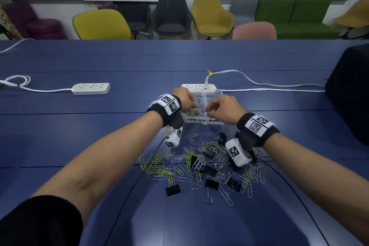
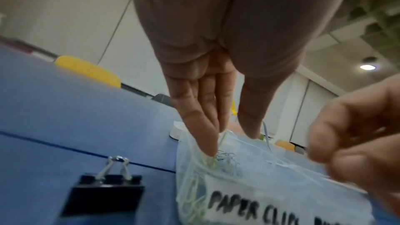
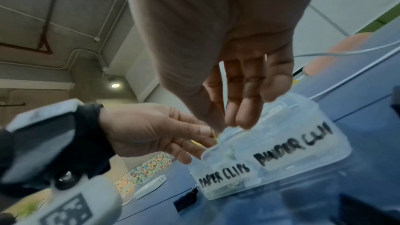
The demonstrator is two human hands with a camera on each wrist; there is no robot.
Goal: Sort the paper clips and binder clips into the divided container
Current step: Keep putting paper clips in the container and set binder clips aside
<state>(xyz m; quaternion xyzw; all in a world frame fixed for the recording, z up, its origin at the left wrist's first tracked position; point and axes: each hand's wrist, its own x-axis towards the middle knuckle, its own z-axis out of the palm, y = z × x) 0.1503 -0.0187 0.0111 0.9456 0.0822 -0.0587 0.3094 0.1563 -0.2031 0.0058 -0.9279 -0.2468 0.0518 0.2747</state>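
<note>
A clear divided container (image 1: 199, 120) labelled PAPER CLIPS and BINDER CLIPS stands mid-table. Its paper-clip half (image 2: 238, 186) holds several yellow and silver clips. My left hand (image 1: 189, 102) points straight fingers (image 2: 207, 139) down into that half, tips among the clips, thumb apart from them. My right hand (image 1: 217, 106) hovers over the divider, fingers (image 3: 240, 114) hanging loosely with nothing seen in them. A mixed pile of paper clips and black binder clips (image 1: 199, 162) lies nearer to me. One binder clip (image 2: 101, 192) sits just left of the container.
Two white power strips (image 1: 90, 88) (image 1: 199, 87) with cables lie on the blue table (image 1: 60, 126), one right behind the container. A black bulky object (image 1: 351, 90) stands at the right edge. Chairs line the far side.
</note>
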